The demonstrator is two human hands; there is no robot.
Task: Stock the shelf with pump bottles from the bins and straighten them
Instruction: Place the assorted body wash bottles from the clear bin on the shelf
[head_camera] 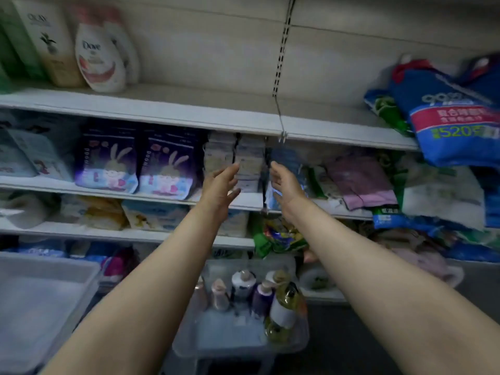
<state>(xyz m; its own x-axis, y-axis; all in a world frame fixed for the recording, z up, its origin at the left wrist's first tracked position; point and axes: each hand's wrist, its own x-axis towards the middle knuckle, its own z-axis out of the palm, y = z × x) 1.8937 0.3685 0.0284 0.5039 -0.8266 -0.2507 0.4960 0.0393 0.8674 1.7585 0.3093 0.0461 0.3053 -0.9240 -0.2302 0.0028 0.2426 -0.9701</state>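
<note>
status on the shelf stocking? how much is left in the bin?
Done: a few bottles stand at the left of the top shelf; the rest of it is bare. In hand: nothing. The left hand and right hand are open and empty, raised at mid-shelf height. Left: about six pump bottles remain in the clear bin below.

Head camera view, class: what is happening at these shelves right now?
A person reaches both bare arms toward the shelf. The left hand and right hand are open and empty, on either side of stacked pale packs. Pump bottles stand in a clear bin below, not yet picked up.
</note>
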